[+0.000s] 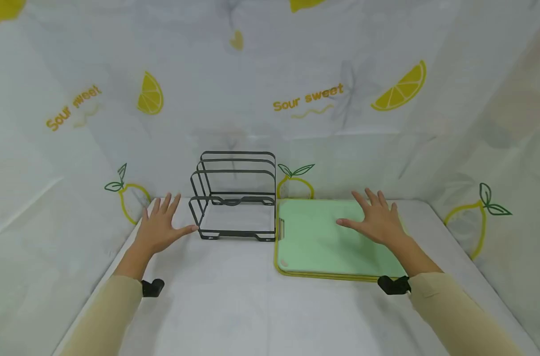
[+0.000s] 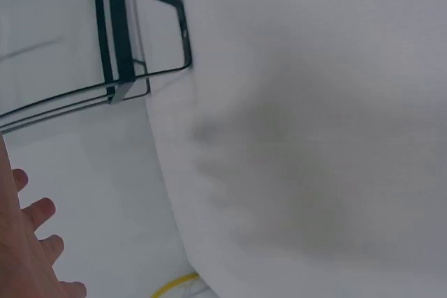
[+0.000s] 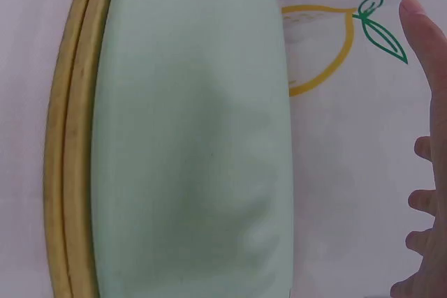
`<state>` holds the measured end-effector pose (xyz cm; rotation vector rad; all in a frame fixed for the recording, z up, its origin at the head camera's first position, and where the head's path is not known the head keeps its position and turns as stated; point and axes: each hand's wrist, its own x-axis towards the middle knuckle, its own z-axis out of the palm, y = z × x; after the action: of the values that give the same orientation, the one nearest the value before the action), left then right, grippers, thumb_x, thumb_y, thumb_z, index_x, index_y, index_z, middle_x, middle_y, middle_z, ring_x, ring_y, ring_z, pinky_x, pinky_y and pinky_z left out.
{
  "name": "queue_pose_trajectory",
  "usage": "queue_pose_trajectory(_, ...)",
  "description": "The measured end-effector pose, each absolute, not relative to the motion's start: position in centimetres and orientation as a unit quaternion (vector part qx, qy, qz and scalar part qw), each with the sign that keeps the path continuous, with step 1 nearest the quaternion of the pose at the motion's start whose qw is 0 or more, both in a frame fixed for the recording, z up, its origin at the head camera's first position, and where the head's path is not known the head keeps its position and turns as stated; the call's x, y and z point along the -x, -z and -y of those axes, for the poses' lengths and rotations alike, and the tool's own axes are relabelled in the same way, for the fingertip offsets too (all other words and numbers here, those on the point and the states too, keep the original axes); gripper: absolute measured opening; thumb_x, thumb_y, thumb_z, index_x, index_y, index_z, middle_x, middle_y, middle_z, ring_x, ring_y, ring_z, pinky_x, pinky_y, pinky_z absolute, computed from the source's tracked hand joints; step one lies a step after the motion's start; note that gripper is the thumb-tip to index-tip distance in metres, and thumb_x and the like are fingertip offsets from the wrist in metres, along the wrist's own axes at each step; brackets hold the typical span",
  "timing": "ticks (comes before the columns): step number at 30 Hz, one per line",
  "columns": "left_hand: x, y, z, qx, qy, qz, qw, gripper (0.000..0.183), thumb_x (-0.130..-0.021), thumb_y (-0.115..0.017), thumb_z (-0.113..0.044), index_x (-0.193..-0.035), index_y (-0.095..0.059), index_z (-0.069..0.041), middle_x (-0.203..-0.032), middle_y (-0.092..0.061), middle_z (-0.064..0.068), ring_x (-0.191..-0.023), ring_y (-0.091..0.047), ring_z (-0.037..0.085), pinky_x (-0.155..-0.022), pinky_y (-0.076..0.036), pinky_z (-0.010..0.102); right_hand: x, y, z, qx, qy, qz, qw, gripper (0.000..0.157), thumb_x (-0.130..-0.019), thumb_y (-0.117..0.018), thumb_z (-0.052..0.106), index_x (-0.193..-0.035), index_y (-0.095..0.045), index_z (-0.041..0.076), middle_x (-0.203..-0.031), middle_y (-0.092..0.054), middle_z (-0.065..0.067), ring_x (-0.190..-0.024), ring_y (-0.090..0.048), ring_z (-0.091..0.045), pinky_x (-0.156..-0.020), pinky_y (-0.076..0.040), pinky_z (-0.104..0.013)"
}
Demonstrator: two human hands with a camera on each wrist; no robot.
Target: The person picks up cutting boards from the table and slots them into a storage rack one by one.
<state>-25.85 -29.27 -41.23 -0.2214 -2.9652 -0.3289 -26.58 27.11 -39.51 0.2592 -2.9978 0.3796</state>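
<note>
Right of the black metal-wire rack (image 1: pixel 236 234), a pale-green, rectangular, plastic-looking board stack (image 1: pixel 319 247) is lying lengthwise away from it beneath the nearer, spread right hand (image 1: pixel 379 223), the spread left hand (image 1: pixel 158 230) hovering rack-left, both empty.

A white table (image 1: pixel 234 306) carries a black rack (image 1: pixel 236 233) and stacked boards (image 1: pixel 325 242).

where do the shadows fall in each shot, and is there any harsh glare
Head: soft light, faint shadows on the table and green board, no harsh glare; left wrist: a blurred, hand-like shadow on the table, left hand at the frame's edge; right wrist: soft finger-like shadows on the board, right hand cut off by the frame.
</note>
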Motion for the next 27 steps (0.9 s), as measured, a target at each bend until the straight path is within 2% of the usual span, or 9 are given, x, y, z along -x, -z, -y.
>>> queue_pose_trajectory(6,22.9,44.1,27.7,0.089,0.143,0.977,0.13,0.106,-0.078,-0.073,-0.07,-0.15,-0.038,0.0,-0.15,-0.042,0.028,-0.144,-0.033,0.052,-0.115,-0.023,0.075,23.5,40.3,-29.4,-0.102,-0.119,0.984,0.088,0.102,-0.082,-0.066,0.072,-0.157,-0.034,0.01,-0.161,-0.028,-0.03,-0.147,-0.021,-0.059,-0.108,-0.018,-0.083)
queue_pose_trajectory(12,20.3,46.2,24.7,0.139,0.156,0.966,0.15,0.108,-0.075,-0.079,-0.066,-0.151,-0.038,-0.002,-0.152,-0.043,0.024,-0.139,-0.044,0.046,-0.112,-0.04,0.062,21.5,42.0,-31.2,-0.12,-0.135,0.974,0.138,0.101,-0.079,-0.075,0.066,-0.154,-0.038,0.009,-0.157,-0.035,-0.031,-0.143,-0.029,-0.059,-0.103,-0.024,-0.083)
queue_pose_trajectory(19,18.7,47.4,20.1,0.175,0.191,0.958,0.123,0.11,-0.074,-0.08,-0.066,-0.158,-0.031,-0.014,-0.161,-0.036,0.015,-0.146,-0.039,0.04,-0.116,-0.04,0.059,19.4,44.3,-32.0,-0.122,-0.182,0.961,0.169,0.101,-0.074,-0.083,0.058,-0.154,-0.041,0.014,-0.156,-0.038,-0.029,-0.143,-0.03,-0.058,-0.104,-0.026,-0.082)
queue_pose_trajectory(27,18.6,48.1,14.7,0.231,0.219,0.943,0.101,0.098,-0.079,-0.072,-0.07,-0.155,-0.04,-0.018,-0.162,-0.04,0.005,-0.154,-0.029,0.033,-0.122,-0.032,0.056,18.3,47.5,-31.8,-0.126,-0.219,0.951,0.178,0.098,-0.075,-0.085,0.051,-0.156,-0.04,0.02,-0.158,-0.036,-0.026,-0.145,-0.029,-0.056,-0.107,-0.023,-0.081)
